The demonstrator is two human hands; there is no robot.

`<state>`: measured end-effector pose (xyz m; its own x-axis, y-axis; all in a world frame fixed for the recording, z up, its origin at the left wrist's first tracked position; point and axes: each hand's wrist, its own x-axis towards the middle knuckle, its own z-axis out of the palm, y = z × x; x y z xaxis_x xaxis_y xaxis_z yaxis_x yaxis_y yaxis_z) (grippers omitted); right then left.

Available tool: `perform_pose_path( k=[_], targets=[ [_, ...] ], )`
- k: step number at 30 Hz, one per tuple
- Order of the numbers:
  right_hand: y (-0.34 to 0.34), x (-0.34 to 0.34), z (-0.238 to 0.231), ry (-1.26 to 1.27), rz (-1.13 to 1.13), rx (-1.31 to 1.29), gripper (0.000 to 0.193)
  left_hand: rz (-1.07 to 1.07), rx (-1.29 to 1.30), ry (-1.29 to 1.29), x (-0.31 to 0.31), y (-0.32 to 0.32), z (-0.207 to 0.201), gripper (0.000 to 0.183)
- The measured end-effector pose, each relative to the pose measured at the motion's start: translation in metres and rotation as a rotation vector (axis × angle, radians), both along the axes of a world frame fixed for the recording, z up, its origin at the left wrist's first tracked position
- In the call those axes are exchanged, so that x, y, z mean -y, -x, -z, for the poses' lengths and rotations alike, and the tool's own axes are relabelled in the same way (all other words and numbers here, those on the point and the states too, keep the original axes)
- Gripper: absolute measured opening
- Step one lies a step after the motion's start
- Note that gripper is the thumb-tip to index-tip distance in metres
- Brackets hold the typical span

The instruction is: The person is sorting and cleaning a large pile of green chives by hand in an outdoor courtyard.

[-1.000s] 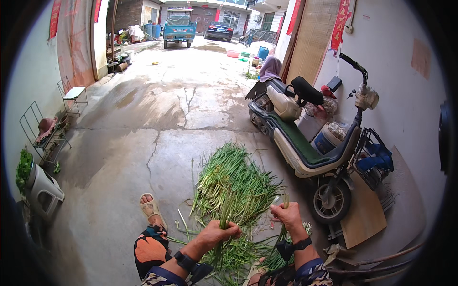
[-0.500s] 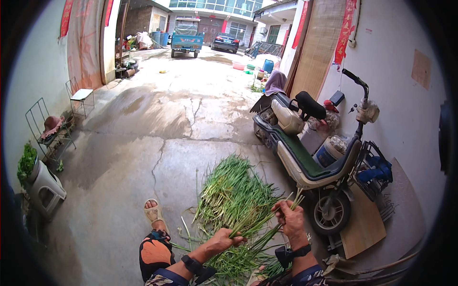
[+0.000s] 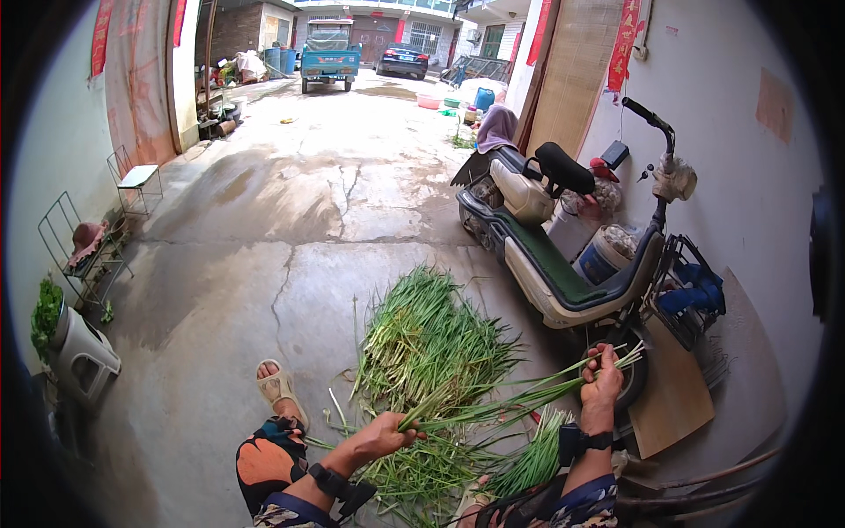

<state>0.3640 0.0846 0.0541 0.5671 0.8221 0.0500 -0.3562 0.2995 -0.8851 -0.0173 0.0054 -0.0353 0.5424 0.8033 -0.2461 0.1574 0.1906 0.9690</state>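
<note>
My left hand point(image 3: 387, 434) is closed round a small bunch of garlic chives near the lower middle. My right hand point(image 3: 602, 374), farther right and a little higher, grips the pale ends of several long chives point(image 3: 519, 405) that stretch across between both hands. Just beyond the hands lies a big heap of chives point(image 3: 431, 339) on the concrete, green with pale stalks. Under my arms are loose, scattered chives point(image 3: 414, 482). A more orderly bunch point(image 3: 532, 458), white ends together, rests near my right wrist. Both wrists wear black straps.
A scooter point(image 3: 563, 264) stands close on the right, with a wooden board point(image 3: 673, 392) beside its front wheel. At left are a white plastic stool point(image 3: 86, 356) and metal chairs point(image 3: 88, 251). A blue three-wheeled truck point(image 3: 330, 57) and a dark car point(image 3: 403, 60) are parked far off.
My right hand has moved right, away from my left, drawing chives out into a longer span. The left hand shifted slightly left. The orderly bunch now shows more fully.
</note>
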Motion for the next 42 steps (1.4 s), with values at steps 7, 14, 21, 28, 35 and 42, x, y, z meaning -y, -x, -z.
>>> perform_pose_path(
  k=[7,14,21,28,35,42],
  targets=[
    [0.013,0.005,-0.022,-0.067,0.042,0.183,0.022,-0.35,0.427,0.27,-0.003,-0.005,-0.016,0.025],
    [0.008,-0.002,-0.017,-0.097,0.094,0.083,0.025,-0.554,0.599,0.419,-0.013,-0.003,0.002,0.021],
    [0.006,0.005,-0.026,-0.123,-0.005,0.104,0.022,-0.404,0.781,0.411,-0.012,-0.008,-0.013,0.051],
    [0.146,0.037,-0.019,0.274,-0.695,0.573,0.019,-0.241,0.64,0.393,-0.006,-0.03,-0.02,0.056],
    [0.181,0.043,-0.002,0.291,-0.828,0.335,0.016,-0.167,0.477,0.357,-0.001,-0.045,-0.021,0.047],
    [0.135,0.02,-0.008,0.159,-0.569,0.132,0.006,-0.265,0.584,0.388,-0.004,-0.024,-0.021,0.028]
  ],
)
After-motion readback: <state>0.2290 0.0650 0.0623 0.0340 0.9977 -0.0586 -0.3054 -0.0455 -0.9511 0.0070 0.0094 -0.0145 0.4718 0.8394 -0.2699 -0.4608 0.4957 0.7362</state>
